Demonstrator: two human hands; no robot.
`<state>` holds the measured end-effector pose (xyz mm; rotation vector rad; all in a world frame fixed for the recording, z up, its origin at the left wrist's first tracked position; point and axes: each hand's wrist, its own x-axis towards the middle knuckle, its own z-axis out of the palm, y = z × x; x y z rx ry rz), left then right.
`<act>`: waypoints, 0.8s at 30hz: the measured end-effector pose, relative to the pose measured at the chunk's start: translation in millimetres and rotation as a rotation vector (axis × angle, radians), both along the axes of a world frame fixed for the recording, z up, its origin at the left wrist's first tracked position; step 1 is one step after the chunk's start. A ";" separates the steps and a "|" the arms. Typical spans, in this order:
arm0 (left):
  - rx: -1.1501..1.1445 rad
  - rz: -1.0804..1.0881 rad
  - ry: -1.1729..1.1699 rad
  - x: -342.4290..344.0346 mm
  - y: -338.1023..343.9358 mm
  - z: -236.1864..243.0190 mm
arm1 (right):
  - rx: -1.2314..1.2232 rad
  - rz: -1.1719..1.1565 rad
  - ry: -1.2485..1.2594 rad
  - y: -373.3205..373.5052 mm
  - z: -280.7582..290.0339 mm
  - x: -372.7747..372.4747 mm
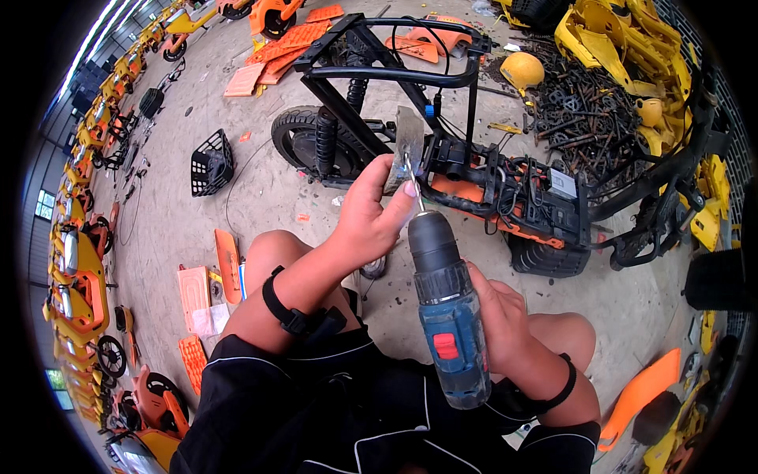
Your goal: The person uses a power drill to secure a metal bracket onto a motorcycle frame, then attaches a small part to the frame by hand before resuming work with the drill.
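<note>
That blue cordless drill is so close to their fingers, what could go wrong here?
The blue cordless drill, held in the right hand, has its thin bit right beside the left hand; a slip could cut fingers. The grey metal flap on the stripped black scooter frame is steadied only by hand and might twist.

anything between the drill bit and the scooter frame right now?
Yes. The left hand holds a grey plate in front of the black scooter frame, and the bit of the blue cordless drill, gripped by the right hand, meets that plate beside the left fingertips.
</note>
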<state>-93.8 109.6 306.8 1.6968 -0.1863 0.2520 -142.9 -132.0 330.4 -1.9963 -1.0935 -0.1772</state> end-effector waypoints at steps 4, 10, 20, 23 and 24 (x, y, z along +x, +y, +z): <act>0.045 0.024 -0.040 1.3 0.8 -1.7 | 0.013 0.012 0.051 -1.7 -2.2 -0.3; 0.027 0.016 -0.020 -0.3 1.8 1.2 | 0.007 0.023 0.109 -3.3 -2.9 -0.8; 0.055 0.036 0.016 0.7 0.9 3.8 | 0.041 0.036 0.185 -8.2 -9.0 -0.4; 0.078 0.040 -0.011 2.6 1.6 0.5 | 0.031 0.043 0.214 -8.6 -5.3 -0.5; 0.092 0.039 -0.020 2.5 1.2 1.3 | 0.035 0.040 0.200 -8.5 -4.9 -0.2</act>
